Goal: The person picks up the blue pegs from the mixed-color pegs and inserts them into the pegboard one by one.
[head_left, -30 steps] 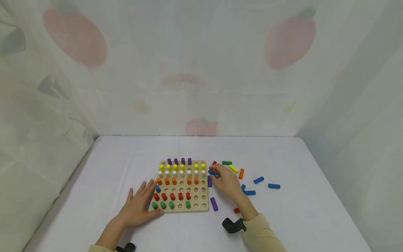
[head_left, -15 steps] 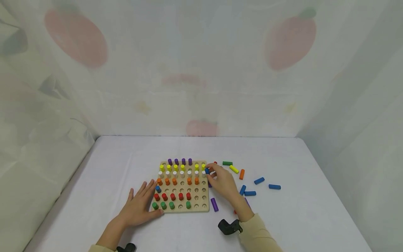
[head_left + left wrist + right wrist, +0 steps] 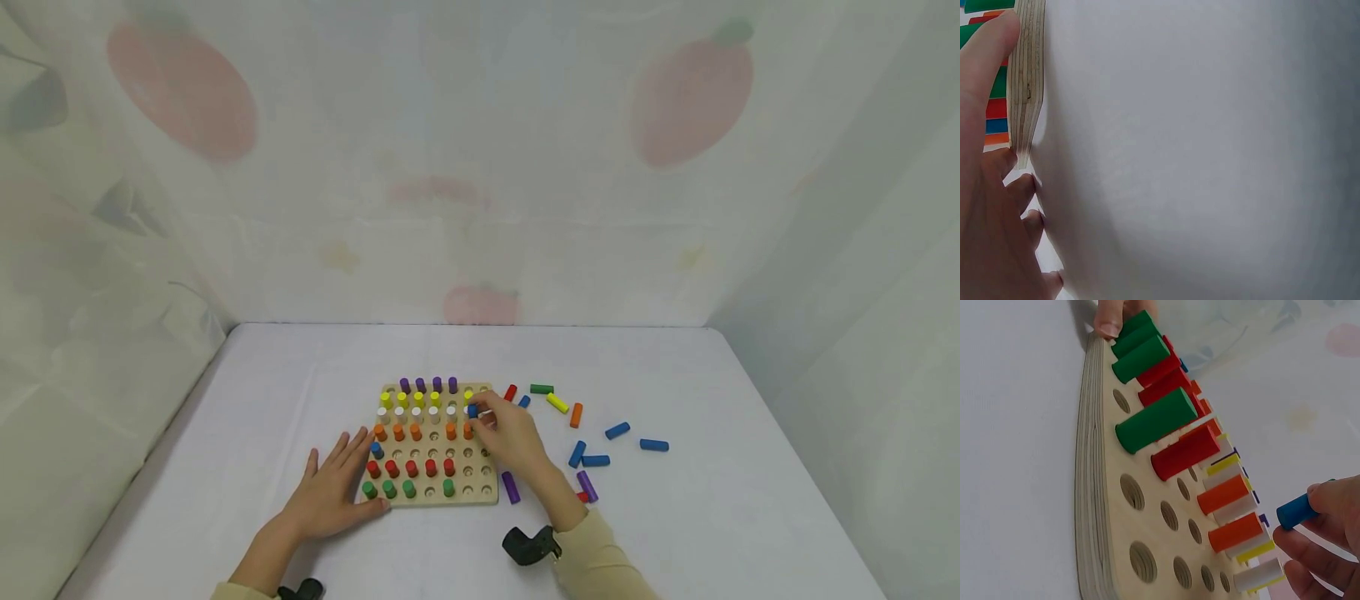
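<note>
A wooden pegboard holds upright pegs in colour rows: purple, yellow, white, orange, one blue peg, red and green. My right hand pinches another blue peg between thumb and fingers. In the right wrist view that peg hangs in the air beyond the board's white and orange pegs, tilted. My left hand lies at the board's left side with fingers spread. In the left wrist view its thumb rests on the board's near edge, and the other fingers touch the tabletop beside it.
Loose pegs lie on the white table right of the board: several blue ones, a green peg, a yellow peg, an orange peg, a purple peg and red ones. Open holes show on the board's right part.
My right hand has moved left from beside the board to over its right part, carrying the blue peg and turning it more upright. The left hand has stayed in place.
</note>
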The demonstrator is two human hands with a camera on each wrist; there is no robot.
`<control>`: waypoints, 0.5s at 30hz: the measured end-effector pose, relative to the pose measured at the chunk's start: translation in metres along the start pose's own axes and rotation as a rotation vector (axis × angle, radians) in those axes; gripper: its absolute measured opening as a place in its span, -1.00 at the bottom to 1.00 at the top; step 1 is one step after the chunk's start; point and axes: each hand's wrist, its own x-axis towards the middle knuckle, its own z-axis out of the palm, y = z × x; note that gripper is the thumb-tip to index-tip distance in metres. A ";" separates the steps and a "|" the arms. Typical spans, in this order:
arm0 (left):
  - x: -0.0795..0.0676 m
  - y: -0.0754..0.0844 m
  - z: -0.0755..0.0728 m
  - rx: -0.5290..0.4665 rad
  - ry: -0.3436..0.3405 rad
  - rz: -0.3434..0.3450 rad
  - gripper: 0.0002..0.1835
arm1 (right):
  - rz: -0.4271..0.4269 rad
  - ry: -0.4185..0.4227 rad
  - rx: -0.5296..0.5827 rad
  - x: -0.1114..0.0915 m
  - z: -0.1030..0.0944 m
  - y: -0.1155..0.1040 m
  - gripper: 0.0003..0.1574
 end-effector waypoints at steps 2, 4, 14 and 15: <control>0.000 0.000 -0.001 -0.001 -0.004 -0.003 0.11 | -0.016 -0.004 0.018 0.001 0.003 -0.002 -0.67; 0.000 0.002 -0.002 -0.004 -0.008 -0.007 0.11 | -0.035 -0.006 0.024 0.003 0.005 -0.004 -0.66; -0.001 0.004 -0.004 -0.004 -0.009 -0.006 0.10 | -0.102 -0.012 0.020 0.006 0.014 -0.018 -0.69; -0.001 0.004 -0.004 -0.003 -0.009 -0.006 0.10 | -0.108 -0.017 0.019 0.007 0.016 -0.019 -0.70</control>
